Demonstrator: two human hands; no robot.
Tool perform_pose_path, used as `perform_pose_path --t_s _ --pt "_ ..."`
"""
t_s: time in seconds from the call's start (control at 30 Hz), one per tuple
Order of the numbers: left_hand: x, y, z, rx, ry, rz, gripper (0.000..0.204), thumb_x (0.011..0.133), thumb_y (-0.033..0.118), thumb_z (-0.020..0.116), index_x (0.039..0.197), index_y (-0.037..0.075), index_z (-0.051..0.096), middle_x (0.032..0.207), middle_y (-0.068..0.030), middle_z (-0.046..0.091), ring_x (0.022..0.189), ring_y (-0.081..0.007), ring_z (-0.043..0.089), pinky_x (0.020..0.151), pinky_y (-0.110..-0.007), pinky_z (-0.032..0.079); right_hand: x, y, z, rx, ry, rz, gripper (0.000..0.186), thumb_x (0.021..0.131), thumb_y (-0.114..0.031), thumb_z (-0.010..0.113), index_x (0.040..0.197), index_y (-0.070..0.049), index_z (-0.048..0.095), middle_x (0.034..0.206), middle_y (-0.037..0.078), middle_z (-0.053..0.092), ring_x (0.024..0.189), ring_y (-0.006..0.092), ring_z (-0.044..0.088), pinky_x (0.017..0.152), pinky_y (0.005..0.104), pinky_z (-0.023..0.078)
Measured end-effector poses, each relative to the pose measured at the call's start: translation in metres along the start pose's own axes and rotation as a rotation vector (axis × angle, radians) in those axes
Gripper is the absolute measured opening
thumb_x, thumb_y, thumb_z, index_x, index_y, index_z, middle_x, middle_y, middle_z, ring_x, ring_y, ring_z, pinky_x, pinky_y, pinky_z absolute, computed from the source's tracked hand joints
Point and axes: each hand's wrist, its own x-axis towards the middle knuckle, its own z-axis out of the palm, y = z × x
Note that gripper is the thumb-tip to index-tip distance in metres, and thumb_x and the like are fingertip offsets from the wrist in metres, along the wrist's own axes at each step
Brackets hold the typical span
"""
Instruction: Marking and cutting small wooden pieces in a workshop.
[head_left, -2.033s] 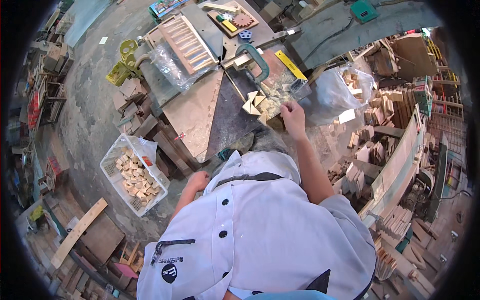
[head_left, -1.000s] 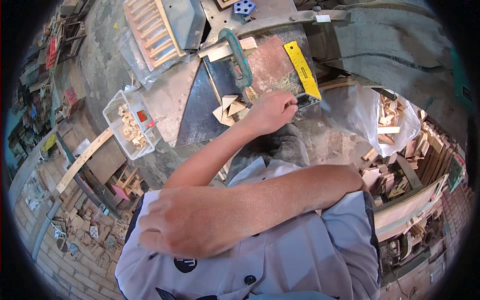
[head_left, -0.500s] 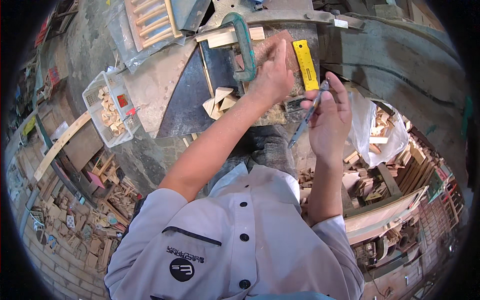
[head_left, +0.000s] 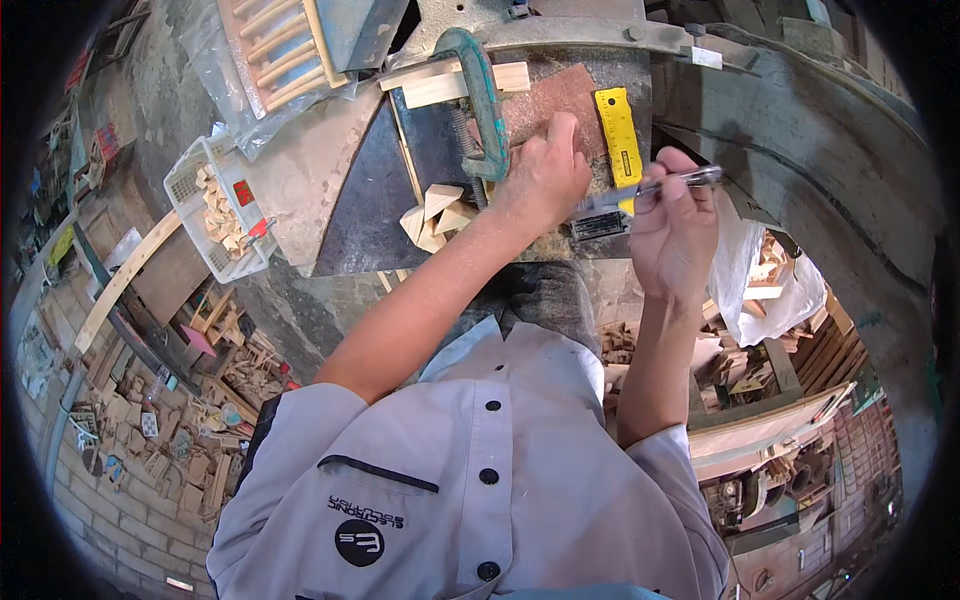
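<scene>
My left hand (head_left: 543,178) rests on the work surface beside a green C-clamp (head_left: 484,100), its fingers curled in. What lies under those fingers, if anything, is hidden. A reddish-brown board (head_left: 555,95) lies just beyond it. My right hand (head_left: 672,235) is closed around a pen (head_left: 706,176), tilted with its slim end toward the left hand. Between the hands and farther out lies a yellow ruler piece (head_left: 617,125). A small dark label plate (head_left: 598,226) sits near its lower end. Pale wood strips (head_left: 465,82) lie by the clamp; several small cut wood pieces (head_left: 437,212) are left of my left wrist.
To the left stands a white plastic basket (head_left: 215,205) of wood offcuts. A slatted wooden frame (head_left: 285,50) lies on plastic at the far left. A grey machine beam (head_left: 790,130) flanks the right side, above a clear plastic bag (head_left: 745,270) and piled scrap wood.
My left hand's outstretched fingers have curled in. The pen in my right hand has swung from steep to nearly level, its slim end now near my left hand.
</scene>
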Motion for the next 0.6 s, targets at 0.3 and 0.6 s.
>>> perform_pose_path --t_s 0.3,0.6 --pt "-0.003 -0.004 0.003 0.16 0.125 0.25 0.065 0.089 0.01 0.068 0.151 0.011 0.049 0.097 -0.0198 0.069 0.087 -0.0451 0.071 0.079 -0.054 0.06 0.07 0.004 0.016 -0.099 0.012 -0.06 0.049 0.106 -0.058 0.054 0.089 -0.013 0.049 0.082 0.001 0.053 0.07 0.0118 0.05 0.059 0.0277 0.042" --pt "-0.014 -0.004 0.003 0.186 0.046 0.213 0.057 0.089 0.012 0.07 0.144 0.013 0.059 0.099 -0.0135 0.059 0.086 -0.0372 0.071 0.075 -0.049 0.062 0.1 0.025 0.012 -0.218 -0.066 -0.132 0.038 0.112 -0.044 0.052 0.099 -0.008 0.051 0.097 0.016 0.073 0.072 0.018 0.071 0.064 0.0306 0.062"
